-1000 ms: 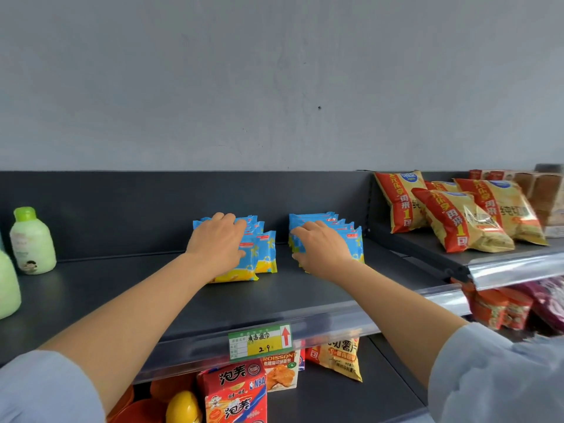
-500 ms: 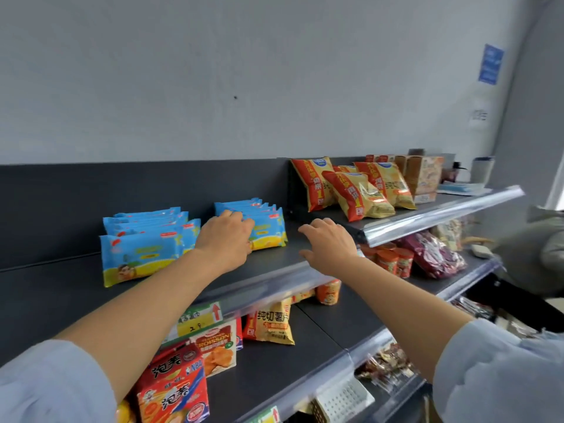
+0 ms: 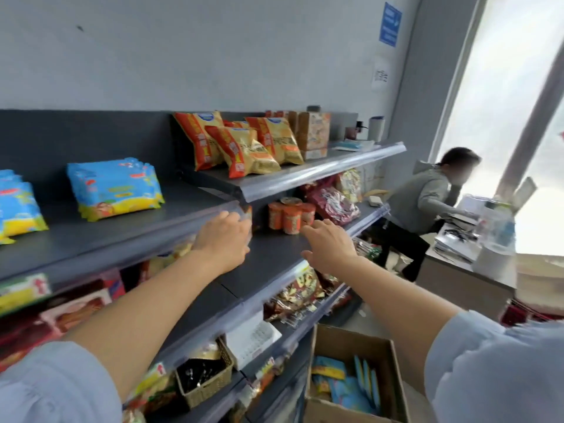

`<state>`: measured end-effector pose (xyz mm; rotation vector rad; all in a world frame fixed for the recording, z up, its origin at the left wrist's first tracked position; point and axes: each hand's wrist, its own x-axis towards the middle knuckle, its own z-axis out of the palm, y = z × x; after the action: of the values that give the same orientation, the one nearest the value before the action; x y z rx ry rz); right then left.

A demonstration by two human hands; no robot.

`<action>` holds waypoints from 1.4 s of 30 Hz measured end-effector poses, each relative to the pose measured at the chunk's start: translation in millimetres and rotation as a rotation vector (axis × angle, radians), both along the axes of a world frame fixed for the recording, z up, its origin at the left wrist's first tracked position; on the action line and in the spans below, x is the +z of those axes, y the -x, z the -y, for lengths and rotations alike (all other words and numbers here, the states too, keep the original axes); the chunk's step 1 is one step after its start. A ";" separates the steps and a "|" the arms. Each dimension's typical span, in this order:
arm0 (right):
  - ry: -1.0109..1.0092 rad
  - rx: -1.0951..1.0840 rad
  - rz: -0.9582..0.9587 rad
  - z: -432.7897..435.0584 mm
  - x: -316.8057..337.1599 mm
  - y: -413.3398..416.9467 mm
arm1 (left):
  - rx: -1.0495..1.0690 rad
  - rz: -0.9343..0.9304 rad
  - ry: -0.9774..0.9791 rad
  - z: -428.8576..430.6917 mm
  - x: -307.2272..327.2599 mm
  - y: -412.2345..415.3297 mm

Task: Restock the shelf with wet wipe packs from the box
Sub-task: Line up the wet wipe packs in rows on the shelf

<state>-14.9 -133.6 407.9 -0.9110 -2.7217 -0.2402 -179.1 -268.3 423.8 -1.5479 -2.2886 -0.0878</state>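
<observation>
Two rows of blue and yellow wet wipe packs stand on the dark top shelf (image 3: 100,236): one row (image 3: 114,187) near the middle, another (image 3: 16,206) at the left edge. My left hand (image 3: 224,239) hovers at the shelf's front rail, fingers loosely curled, holding nothing. My right hand (image 3: 328,244) is spread open in the air to its right, also empty. A cardboard box (image 3: 387,355) on the floor at the lower right holds several more wet wipe packs (image 3: 351,389).
Orange and gold snack bags (image 3: 247,145) fill the raised shelf on the right. Orange cups (image 3: 290,216), a wicker basket (image 3: 204,383) and snacks sit on lower shelves. A person in a grey hoodie (image 3: 427,196) works at a counter (image 3: 467,270) on the right.
Both hands have left the wet wipe rows and pulled back to the right, away from the shelf. My view has swung right and down, bringing the box into sight.
</observation>
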 end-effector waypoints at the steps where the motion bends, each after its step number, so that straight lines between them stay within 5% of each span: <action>1: 0.012 -0.010 0.013 -7.5 -6.9 -14.4 | -0.008 0.014 0.010 -9.3 -8.6 -12.5; 14: 0.240 -0.186 0.155 -92.6 -124.7 -136.1 | -0.096 0.155 0.280 -115.3 -131.4 -120.0; 42: 0.823 -0.242 0.535 -204.9 -442.1 -158.7 | -0.172 0.523 0.867 -274.4 -459.6 -155.2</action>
<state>143.9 71.3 -34.3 -1.5687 -3.2244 0.7656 -23.9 6.2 -35.8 -2.3613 -2.7704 0.6023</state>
